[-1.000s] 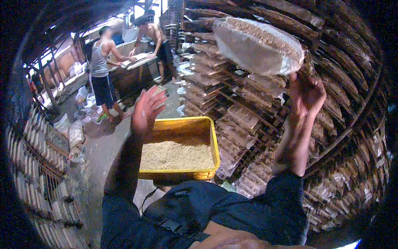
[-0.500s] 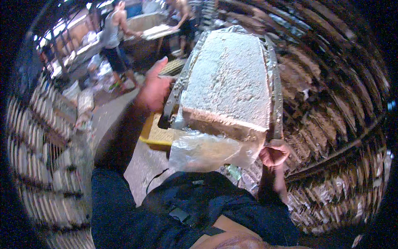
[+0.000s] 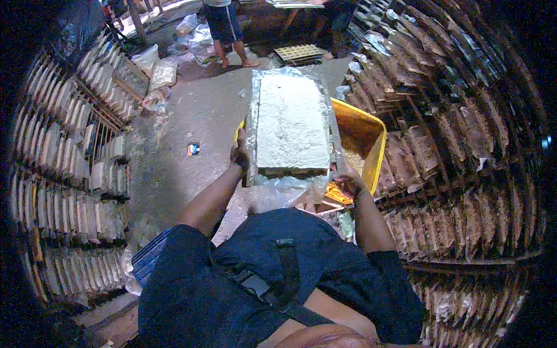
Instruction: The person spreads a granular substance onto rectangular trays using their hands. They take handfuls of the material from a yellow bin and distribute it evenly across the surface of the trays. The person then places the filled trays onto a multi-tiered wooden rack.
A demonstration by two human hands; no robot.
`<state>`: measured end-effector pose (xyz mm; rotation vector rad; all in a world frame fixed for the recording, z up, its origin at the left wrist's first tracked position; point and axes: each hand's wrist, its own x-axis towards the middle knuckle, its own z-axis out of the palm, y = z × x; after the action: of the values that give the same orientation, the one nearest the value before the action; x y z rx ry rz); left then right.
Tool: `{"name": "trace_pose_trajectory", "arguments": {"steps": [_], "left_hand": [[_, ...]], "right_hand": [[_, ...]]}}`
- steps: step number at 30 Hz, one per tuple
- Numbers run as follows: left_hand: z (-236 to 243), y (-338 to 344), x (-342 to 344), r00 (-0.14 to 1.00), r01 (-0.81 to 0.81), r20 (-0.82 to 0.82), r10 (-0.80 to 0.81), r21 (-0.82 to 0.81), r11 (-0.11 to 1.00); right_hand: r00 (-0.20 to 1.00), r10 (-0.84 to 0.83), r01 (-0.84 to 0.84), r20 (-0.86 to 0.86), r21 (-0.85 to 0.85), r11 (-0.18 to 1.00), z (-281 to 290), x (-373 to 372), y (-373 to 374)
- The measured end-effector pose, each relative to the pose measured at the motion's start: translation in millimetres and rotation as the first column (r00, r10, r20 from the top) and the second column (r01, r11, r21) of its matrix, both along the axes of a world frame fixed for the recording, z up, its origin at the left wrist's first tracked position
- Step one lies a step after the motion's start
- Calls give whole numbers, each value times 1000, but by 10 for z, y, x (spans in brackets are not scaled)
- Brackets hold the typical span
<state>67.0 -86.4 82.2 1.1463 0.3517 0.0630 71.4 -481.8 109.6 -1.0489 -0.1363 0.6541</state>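
A white, crumbly-surfaced rectangular slab [image 3: 292, 122] lies on a board lined with clear plastic [image 3: 284, 195], held level in front of my body. My left hand [image 3: 239, 152] is closed on the board's left edge. My right hand [image 3: 349, 184] grips the near right corner, its fingertips partly hidden. Beneath the board and to its right sits a yellow bin [image 3: 378, 148] with pale grains inside, partly covered by the slab.
Racks of tray-laden shelves line my left [image 3: 69, 203] and right [image 3: 464, 220]. At the back stand two co-workers [image 3: 226, 20], beside plastic bags [image 3: 203, 43] and a yellowish slotted tray [image 3: 299, 53]. The grey floor [image 3: 168, 133] runs between, with a small packet [image 3: 193, 149] on it.
The slab has come down from high at the right, in my right hand, to level in the middle. My left hand, open and empty earlier, now holds it too. The view has tipped downward.
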Motion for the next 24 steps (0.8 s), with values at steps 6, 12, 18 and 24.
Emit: {"name": "trace_pose_trajectory", "arguments": {"steps": [6,12,18,24], "left_hand": [[-140,-180,-32,994,-102,28,105,-82,991],[-320,-197,-50,980,-139,137,146,-59,988],[-195,-318,-80,988,-140,42,147,-140,980],[-337,-193,3,991,-131,-27,133,60,989]], "right_hand": [[985,125,-147,-118,-203,968,35,385,28],[921,388,-351,30,-364,863,15,637,-69],[940,337,-318,-63,-525,790,-878,1759,-360],[676,588,466,444,-876,126,-1328,1921,245]]}}
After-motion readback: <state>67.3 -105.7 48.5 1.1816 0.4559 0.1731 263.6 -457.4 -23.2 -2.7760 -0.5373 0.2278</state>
